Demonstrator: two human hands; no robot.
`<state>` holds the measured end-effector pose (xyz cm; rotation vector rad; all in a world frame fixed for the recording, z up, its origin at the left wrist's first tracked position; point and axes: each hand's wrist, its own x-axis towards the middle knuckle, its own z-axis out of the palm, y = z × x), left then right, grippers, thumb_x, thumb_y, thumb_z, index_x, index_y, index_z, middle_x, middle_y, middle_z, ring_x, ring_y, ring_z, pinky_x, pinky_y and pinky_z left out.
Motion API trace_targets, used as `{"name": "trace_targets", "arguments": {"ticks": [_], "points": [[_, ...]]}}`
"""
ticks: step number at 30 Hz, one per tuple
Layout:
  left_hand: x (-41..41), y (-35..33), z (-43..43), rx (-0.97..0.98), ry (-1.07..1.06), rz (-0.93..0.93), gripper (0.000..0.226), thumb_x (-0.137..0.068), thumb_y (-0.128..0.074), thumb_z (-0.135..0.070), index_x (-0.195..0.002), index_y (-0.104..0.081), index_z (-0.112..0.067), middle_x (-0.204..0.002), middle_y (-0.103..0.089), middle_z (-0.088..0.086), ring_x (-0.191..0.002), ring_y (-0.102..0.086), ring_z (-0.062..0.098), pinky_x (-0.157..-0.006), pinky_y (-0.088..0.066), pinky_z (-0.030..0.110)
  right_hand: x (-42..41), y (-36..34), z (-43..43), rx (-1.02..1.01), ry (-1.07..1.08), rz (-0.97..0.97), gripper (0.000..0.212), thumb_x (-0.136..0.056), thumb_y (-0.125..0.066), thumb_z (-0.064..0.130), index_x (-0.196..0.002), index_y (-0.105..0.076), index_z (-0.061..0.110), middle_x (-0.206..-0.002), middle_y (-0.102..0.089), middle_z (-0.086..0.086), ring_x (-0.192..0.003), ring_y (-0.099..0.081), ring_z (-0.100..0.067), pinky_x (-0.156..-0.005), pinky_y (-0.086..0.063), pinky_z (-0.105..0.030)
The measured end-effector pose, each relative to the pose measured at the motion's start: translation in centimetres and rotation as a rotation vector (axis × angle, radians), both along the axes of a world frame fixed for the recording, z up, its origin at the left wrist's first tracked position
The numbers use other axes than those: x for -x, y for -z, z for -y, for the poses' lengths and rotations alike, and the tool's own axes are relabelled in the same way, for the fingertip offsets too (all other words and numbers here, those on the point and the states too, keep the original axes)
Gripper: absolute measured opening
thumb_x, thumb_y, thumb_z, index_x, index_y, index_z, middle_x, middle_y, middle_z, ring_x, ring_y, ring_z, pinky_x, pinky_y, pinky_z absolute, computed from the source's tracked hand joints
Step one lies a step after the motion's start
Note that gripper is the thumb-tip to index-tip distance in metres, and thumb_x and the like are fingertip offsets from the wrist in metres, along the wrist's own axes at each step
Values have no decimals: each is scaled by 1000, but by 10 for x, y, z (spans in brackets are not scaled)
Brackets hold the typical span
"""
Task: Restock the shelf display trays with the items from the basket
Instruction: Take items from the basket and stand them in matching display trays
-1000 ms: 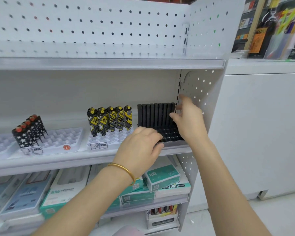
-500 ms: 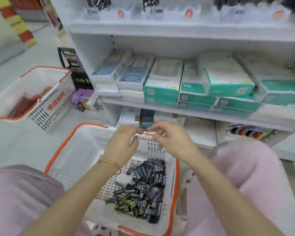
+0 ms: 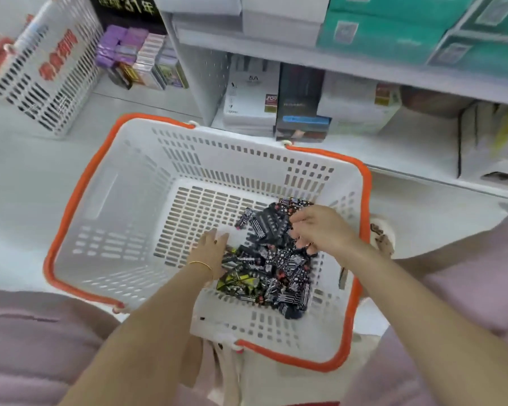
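a white basket point(image 3: 106, 183) with an orange rim sits on the pale floor in front of the shelving, between the person's knees in pink trousers point(image 3: 27, 347). the stock to be shelved, a heap of small black patterned items point(image 3: 276, 265), lies in the basket's right half, against its right wall; one yellow-and-black item point(image 3: 238, 281) lies at the heap's near left edge. the rest of the slotted basket floor is bare. the left hand point(image 3: 210, 247), with a thin gold bangle point(image 3: 201, 263) at the wrist, reaches in with fingers stretched out and loose, grasping nothing, its fingertips on the basket floor just beside the heap. the right hand point(image 3: 323, 227) is over the heap's upper right part with fingers curled down among the items; it covers what lies under it and the picture is blurred there, so i cannot tell whether it grips anything. both forearms cross the basket's near wall and hide part of it. behind the basket the bottom shelf holds a white box marked 5a point(image 3: 251, 95) and a dark box point(image 3: 301, 101) just beside it. teal boxes point(image 3: 379, 30) lie on the shelf above. at the upper left stands a second white basket point(image 3: 50, 68) with red lettering, and near it a cluster of purple boxes point(image 3: 129, 51). a sandalled foot point(image 3: 381, 235) shows just outside the basket's right rim.
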<state>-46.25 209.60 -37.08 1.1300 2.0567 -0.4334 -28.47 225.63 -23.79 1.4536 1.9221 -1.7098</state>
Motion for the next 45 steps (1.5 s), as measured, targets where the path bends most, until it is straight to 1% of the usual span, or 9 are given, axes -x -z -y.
{"name": "trace_targets", "arguments": {"ticks": [4, 8, 12, 15, 17, 24, 29, 40, 45], "points": [[2, 19, -8, 6, 260, 71, 85, -87, -57, -41, -151, -7, -15, -158, -8, 9, -144, -12, 28, -116, -19, 41, 5, 7, 1, -31, -44, 9, 22, -94, -49, 10, -115, -55, 12, -97, -65, -9, -67, -61, -12, -51, -50, -20], [-4, 25, -7, -78, 340, 26, 82, -87, -53, -38, -151, -4, -23, -151, -22, 8, -134, -29, 29, -109, -28, 44, 10, 10, 4, -20, -54, 11, 19, -94, -48, 11, -112, -55, 14, -94, -66, -6, -66, -60, -11, -54, -50, -22], [-15, 26, -14, -182, 326, 177, 69, -90, -48, -46, -148, -20, -19, -150, -22, 7, -131, -29, 28, -107, -31, 41, 12, 13, 8, -2, -66, 18, 20, -95, -48, 12, -113, -55, 14, -96, -65, -7, -66, -58, -11, -54, -49, -20], [-20, 28, -10, -143, 392, 189, 92, -80, -48, -70, -148, -20, -15, -154, -17, 4, -138, -17, 28, -113, -23, 42, 11, 14, 9, -13, -79, 23, 20, -95, -48, 12, -113, -56, 13, -97, -65, -7, -65, -58, -10, -54, -48, -19], [-21, 27, -9, -102, 478, 174, 107, -70, -55, -76, -149, -17, -13, -154, -15, 5, -142, -11, 28, -116, -18, 43, 10, 13, 10, -15, -85, 27, 20, -95, -47, 12, -113, -56, 13, -98, -65, -8, -65, -59, -10, -54, -48, -19], [-32, 22, -19, 51, 581, 115, 130, -60, -67, -75, -150, -1, -8, -155, -9, 9, -140, -16, 30, -113, -26, 44, 9, 13, 11, -20, -95, 36, 20, -95, -47, 12, -113, -56, 12, -96, -65, -7, -66, -59, -11, -53, -48, -19], [-36, 22, -22, 61, 525, 146, 122, -60, -70, -71, -148, -11, -11, -149, -24, 9, -134, -27, 29, -109, -32, 44, 7, 13, 10, -16, -95, 36, 20, -95, -47, 12, -113, -56, 12, -98, -65, -9, -66, -59, -11, -55, -49, -21], [-45, 18, -24, 116, 349, 255, 113, -64, -76, -58, -143, -16, -5, -145, -31, 12, -132, -30, 30, -108, -32, 39, 7, 15, 9, -5, -111, 41, 20, -95, -46, 13, -112, -56, 13, -97, -64, -7, -69, -60, -13, -55, -49, -21], [-49, 18, -23, 126, 266, 328, 100, -64, -81, -49, -136, -27, -8, -136, -42, 12, -121, -44, 29, -98, -41, 36, 7, 15, 10, -3, -118, 38, 20, -95, -46, 13, -113, -56, 12, -96, -64, -7, -68, -60, -13, -55, -50, -21]]}}
